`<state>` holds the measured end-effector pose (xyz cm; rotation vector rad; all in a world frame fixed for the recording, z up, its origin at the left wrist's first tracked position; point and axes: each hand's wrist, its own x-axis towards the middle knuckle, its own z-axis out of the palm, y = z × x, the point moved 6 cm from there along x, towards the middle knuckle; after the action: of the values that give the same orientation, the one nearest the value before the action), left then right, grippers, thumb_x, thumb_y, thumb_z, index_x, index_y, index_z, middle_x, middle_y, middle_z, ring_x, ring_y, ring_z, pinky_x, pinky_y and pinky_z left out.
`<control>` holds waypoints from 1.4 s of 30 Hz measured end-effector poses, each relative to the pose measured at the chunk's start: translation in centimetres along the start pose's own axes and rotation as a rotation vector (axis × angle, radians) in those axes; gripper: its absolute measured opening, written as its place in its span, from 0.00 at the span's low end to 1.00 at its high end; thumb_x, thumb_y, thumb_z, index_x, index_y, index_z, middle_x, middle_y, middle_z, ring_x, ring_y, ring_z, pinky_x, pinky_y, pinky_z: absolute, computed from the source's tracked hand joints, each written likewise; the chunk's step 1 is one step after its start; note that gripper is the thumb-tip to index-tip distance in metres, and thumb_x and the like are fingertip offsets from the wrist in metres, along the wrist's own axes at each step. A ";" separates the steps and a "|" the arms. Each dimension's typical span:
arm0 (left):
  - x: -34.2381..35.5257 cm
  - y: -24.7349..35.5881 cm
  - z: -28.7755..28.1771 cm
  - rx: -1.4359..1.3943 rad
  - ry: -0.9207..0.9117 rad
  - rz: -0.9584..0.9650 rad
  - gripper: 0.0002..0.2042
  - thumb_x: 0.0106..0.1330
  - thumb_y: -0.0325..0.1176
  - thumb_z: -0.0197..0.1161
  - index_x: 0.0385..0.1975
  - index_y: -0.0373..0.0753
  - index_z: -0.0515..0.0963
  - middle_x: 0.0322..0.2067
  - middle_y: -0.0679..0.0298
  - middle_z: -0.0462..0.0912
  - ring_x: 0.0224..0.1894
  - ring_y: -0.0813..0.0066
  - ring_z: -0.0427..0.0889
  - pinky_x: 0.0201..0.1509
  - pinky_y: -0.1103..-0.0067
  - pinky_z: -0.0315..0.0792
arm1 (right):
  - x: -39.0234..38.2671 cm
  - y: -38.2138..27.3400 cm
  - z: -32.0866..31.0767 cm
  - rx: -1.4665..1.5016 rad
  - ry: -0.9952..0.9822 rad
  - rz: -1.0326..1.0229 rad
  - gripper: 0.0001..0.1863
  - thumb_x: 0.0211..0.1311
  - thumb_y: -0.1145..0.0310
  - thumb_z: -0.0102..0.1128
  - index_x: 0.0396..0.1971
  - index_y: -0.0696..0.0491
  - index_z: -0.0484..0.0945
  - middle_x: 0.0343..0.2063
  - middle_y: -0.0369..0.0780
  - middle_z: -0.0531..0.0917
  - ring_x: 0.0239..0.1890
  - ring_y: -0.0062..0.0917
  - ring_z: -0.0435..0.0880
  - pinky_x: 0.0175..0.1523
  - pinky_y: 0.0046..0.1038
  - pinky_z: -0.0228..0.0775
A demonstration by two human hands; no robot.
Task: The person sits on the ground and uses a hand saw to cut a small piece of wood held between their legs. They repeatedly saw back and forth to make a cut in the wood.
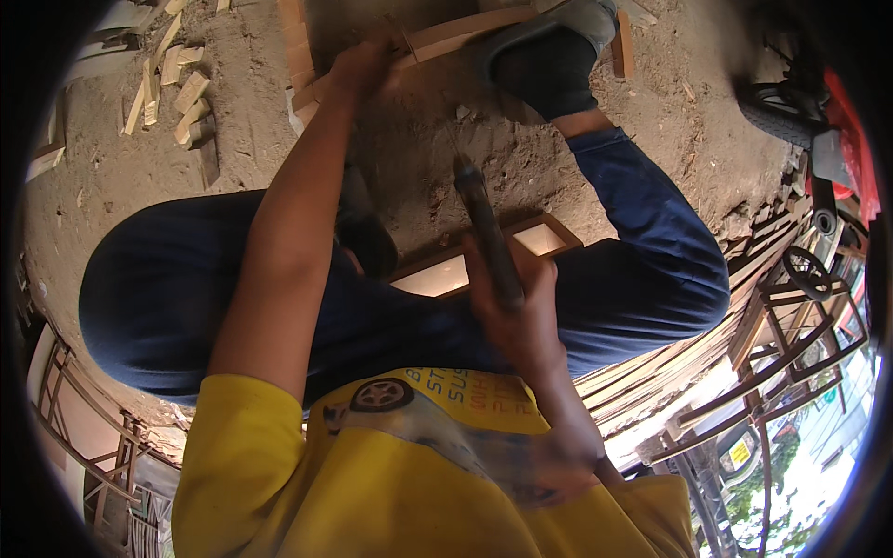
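Observation:
At the top, my left hand point(367, 65) reaches to pale wooden boards point(456, 33) on the dirt, its fingers curled at their edge; what they hold is blurred. My right hand point(516, 307) is closed round a long dark tool point(488, 219) with a thin shaft pointing up toward the boards. Just behind that hand, a wooden frame point(553, 226) with pale compartments lies partly hidden by my legs and hand. My shoed foot point(544, 70) rests against the boards on the right.
Loose wood offcuts point(191, 98) lie on the dirt ground point(139, 167) at upper left. At right are a tire point(777, 112), red material point(851, 139), stacked planks point(763, 232) and a metal frame point(781, 344) with a wheel. Another metal frame point(88, 418) stands at left.

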<state>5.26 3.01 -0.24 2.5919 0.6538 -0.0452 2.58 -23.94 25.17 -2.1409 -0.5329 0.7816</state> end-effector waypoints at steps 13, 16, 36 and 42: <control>-0.7 1.5 -1.3 -0.004 0.065 -0.030 0.18 0.49 0.33 0.70 0.40 0.36 0.74 0.32 0.52 0.83 0.37 0.51 0.83 0.39 0.62 0.78 | 4.5 1.6 1.6 0.054 -0.065 0.023 0.09 0.63 0.72 0.58 0.28 0.63 0.76 0.13 0.46 0.74 0.14 0.26 0.72 0.22 0.29 0.64; -1.4 1.2 -0.6 -0.053 0.073 -0.028 0.18 0.49 0.33 0.69 0.39 0.36 0.75 0.32 0.51 0.83 0.37 0.51 0.83 0.40 0.62 0.78 | 5.1 1.8 2.1 0.106 -0.022 0.123 0.12 0.63 0.70 0.58 0.23 0.62 0.74 0.12 0.45 0.74 0.13 0.23 0.69 0.22 0.29 0.63; 0.7 -0.5 0.9 -0.133 -0.164 -0.004 0.24 0.52 0.36 0.62 0.50 0.32 0.74 0.42 0.48 0.81 0.47 0.53 0.80 0.49 0.66 0.74 | 4.7 3.2 2.0 0.036 0.062 -0.085 0.10 0.61 0.69 0.63 0.28 0.61 0.78 0.15 0.41 0.78 0.18 0.14 0.75 0.23 0.24 0.64; 2.3 -2.0 -0.7 -0.303 -0.237 -0.082 0.32 0.43 0.40 0.64 0.50 0.28 0.72 0.38 0.44 0.80 0.44 0.54 0.81 0.48 0.67 0.73 | 1.2 3.2 -0.8 0.032 0.221 -0.229 0.10 0.59 0.71 0.64 0.23 0.60 0.76 0.13 0.40 0.77 0.17 0.15 0.76 0.21 0.21 0.63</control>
<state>6.31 5.90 -0.82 2.2250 0.6253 -0.2552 4.38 -25.60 22.65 -2.0591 -0.6294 0.4188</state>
